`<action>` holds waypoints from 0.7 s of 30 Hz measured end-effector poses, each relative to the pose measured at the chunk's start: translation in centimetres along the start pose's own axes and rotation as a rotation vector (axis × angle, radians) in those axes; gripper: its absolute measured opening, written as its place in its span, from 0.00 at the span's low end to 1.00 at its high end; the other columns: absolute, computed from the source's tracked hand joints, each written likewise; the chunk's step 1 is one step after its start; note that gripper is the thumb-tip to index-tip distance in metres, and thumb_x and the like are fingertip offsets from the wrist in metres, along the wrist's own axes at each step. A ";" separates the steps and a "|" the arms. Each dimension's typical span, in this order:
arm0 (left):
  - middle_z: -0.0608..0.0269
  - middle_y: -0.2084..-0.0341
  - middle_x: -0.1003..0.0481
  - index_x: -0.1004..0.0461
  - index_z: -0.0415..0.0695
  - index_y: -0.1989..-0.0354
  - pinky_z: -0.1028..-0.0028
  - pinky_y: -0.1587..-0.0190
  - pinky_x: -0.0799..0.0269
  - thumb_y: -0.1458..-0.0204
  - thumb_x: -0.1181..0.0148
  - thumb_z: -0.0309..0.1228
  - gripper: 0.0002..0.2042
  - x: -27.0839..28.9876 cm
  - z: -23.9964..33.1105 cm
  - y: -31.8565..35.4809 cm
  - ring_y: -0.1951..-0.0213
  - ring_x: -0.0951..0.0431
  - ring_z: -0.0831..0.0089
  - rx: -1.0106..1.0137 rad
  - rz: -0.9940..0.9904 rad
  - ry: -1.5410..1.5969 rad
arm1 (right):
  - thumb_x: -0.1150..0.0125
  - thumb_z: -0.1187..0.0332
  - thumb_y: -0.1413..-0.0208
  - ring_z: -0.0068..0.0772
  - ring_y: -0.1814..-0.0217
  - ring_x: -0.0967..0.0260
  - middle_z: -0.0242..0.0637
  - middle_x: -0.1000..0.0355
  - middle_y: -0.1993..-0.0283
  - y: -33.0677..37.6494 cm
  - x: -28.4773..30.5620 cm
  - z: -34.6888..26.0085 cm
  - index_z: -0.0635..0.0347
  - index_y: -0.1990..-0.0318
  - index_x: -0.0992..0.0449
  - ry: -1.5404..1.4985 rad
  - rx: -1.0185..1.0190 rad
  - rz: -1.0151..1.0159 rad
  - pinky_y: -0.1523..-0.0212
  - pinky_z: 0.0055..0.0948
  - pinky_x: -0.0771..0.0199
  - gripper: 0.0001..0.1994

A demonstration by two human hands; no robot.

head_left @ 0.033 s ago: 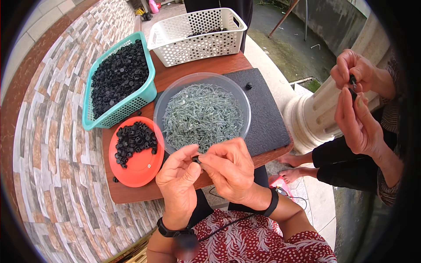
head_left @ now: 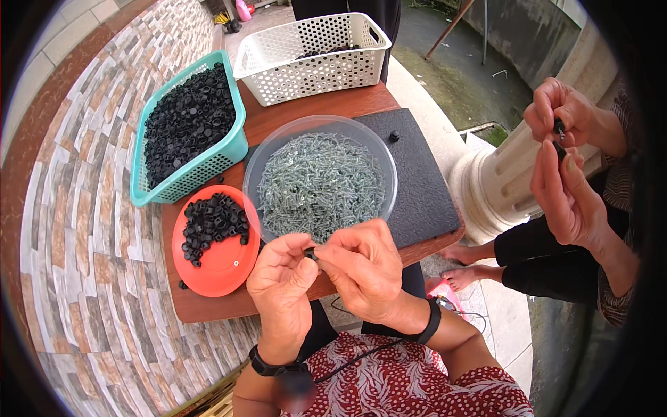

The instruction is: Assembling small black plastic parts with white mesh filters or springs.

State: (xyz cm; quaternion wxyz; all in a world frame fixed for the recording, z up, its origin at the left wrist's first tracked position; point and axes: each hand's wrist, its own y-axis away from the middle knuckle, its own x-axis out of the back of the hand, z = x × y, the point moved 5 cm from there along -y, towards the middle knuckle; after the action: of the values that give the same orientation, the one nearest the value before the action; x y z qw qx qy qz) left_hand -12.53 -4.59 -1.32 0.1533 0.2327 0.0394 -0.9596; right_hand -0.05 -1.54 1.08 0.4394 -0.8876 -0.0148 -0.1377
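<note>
Over the table's near edge, my left hand (head_left: pixel 283 281) and my right hand (head_left: pixel 365 267) meet fingertip to fingertip. Both pinch one small black plastic cap (head_left: pixel 310 253), which the fingers partly cover. Just beyond them stands a round clear tub (head_left: pixel 390 174) filled with small silvery screws (head_left: pixel 319 181). To the left, an orange-red plate (head_left: pixel 215 274) carries a pile of black caps (head_left: pixel 215 224) and one tiny pale ring (head_left: pixel 236 263). Whether a screw is between my fingers is hidden.
A teal basket (head_left: pixel 240 149) full of black parts stands far left. Behind the tub is a white perforated basket (head_left: pixel 316 80). A black mat (head_left: pixel 427 201) bears one loose cap (head_left: pixel 394 135). At right, a co-worker's hands (head_left: pixel 573 187) hold small black parts beside a pillar (head_left: pixel 504 174).
</note>
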 end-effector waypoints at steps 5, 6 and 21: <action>0.58 0.62 0.27 0.29 0.32 0.56 0.76 0.54 0.33 0.49 0.42 0.24 0.13 0.6 -0.3 0.4 0.60 0.28 0.73 -0.072 -0.049 -0.015 | 0.36 0.80 0.67 0.34 0.69 0.37 0.34 0.30 0.69 0.8 0.0 -0.5 0.62 0.68 0.23 -0.008 -0.019 -0.007 0.70 0.28 0.37 0.13; 0.58 0.62 0.27 0.29 0.32 0.56 0.76 0.54 0.33 0.49 0.42 0.24 0.13 0.4 -0.4 0.3 0.60 0.28 0.73 -0.069 -0.053 -0.011 | 0.38 0.81 0.70 0.35 0.69 0.37 0.35 0.30 0.69 1.1 0.0 -0.5 0.63 0.67 0.23 -0.017 -0.016 -0.015 0.70 0.28 0.36 0.15; 0.55 0.68 0.27 0.29 0.33 0.58 0.73 0.68 0.34 0.46 0.44 0.29 0.12 3.0 -1.2 -0.2 0.71 0.30 0.75 0.018 -0.020 0.012 | 0.37 0.81 0.61 0.37 0.66 0.37 0.35 0.32 0.71 -0.5 1.7 5.2 0.58 0.67 0.23 0.175 -0.202 -0.104 0.68 0.33 0.36 0.11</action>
State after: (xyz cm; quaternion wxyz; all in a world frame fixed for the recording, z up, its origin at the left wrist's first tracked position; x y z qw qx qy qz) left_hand -14.63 -5.05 -3.74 0.1413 0.2396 0.0339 -0.9599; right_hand 2.72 2.67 -1.08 0.3397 -0.9099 -0.0086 -0.2381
